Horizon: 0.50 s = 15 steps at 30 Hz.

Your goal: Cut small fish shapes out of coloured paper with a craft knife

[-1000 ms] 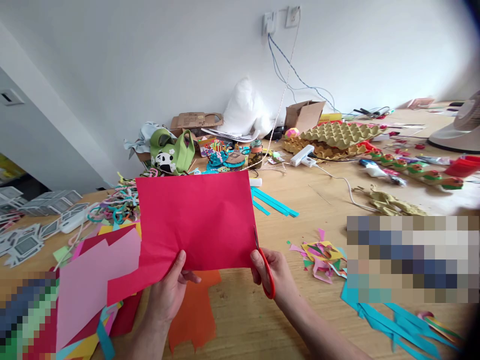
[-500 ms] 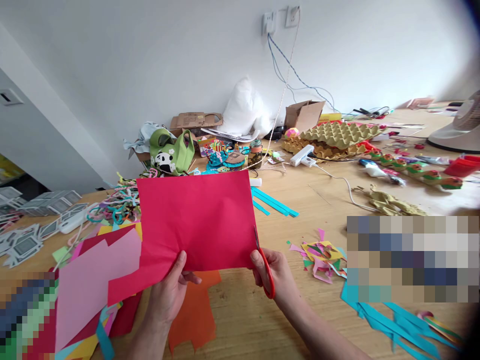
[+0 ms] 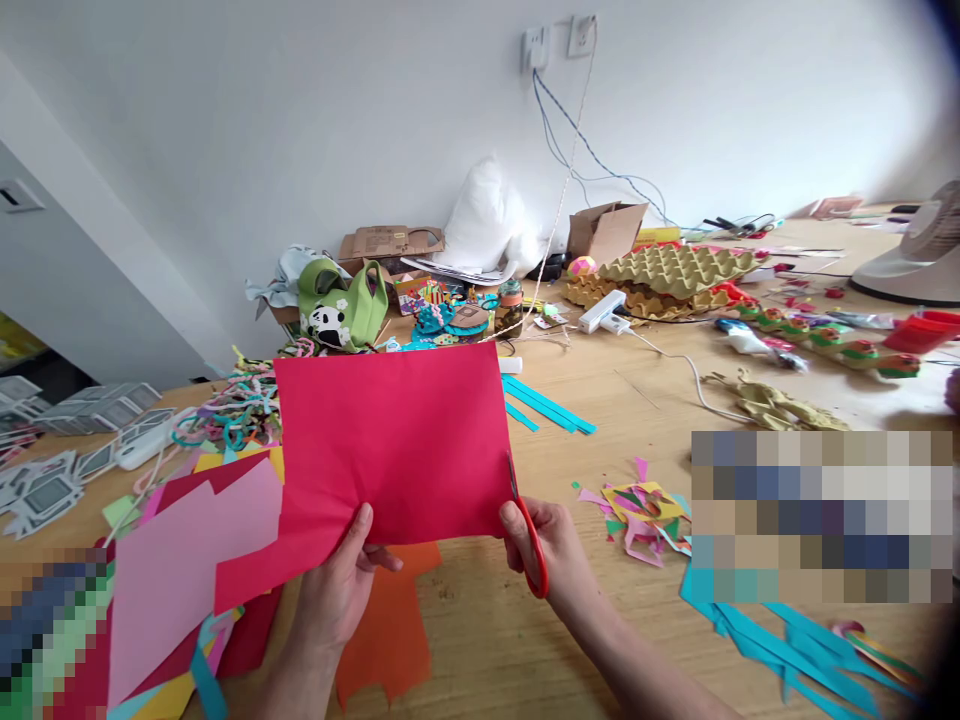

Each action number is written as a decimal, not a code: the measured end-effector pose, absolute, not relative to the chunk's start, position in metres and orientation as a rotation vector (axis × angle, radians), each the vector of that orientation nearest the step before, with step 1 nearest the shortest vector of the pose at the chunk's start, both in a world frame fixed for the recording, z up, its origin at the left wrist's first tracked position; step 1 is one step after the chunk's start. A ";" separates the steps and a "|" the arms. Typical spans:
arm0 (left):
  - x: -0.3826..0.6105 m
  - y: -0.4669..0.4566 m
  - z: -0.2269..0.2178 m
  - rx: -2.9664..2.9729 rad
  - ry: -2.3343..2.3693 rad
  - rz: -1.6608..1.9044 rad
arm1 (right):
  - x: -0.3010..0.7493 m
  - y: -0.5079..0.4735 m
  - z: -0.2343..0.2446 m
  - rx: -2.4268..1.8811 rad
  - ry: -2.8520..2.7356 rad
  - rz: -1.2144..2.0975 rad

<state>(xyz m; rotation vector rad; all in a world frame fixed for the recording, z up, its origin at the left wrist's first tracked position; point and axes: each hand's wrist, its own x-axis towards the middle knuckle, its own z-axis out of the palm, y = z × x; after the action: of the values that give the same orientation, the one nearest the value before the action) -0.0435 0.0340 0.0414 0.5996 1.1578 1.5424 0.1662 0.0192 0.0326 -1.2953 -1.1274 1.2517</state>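
Observation:
A red sheet of paper (image 3: pixel 390 450) is held up over the wooden table (image 3: pixel 600 400). My left hand (image 3: pixel 341 590) pinches its lower edge, thumb on the front. My right hand (image 3: pixel 551 555) grips red-handled scissors (image 3: pixel 529 540), whose blades stand at the sheet's lower right edge. Below the sheet lie an orange cut piece (image 3: pixel 386 630) and a pink sheet (image 3: pixel 180 560) on a pile of coloured paper.
Paper scraps (image 3: pixel 641 510) and teal strips (image 3: pixel 787 650) lie to the right. Farther back are egg trays (image 3: pixel 667 275), a white glue gun (image 3: pixel 604 312) with its cord, a green panda bag (image 3: pixel 341 305), cardboard boxes and a fan (image 3: pixel 919 255). Loose cards (image 3: pixel 67 450) lie at left.

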 end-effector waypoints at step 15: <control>-0.044 0.035 0.042 0.595 1.155 1.551 | 0.174 0.021 0.022 -1.272 -1.223 1.243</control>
<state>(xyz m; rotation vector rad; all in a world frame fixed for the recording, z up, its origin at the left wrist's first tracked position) -0.0438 0.0345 0.0418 0.5954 1.1549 1.5514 0.1738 0.0212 0.0217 -1.2723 -1.2229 1.2425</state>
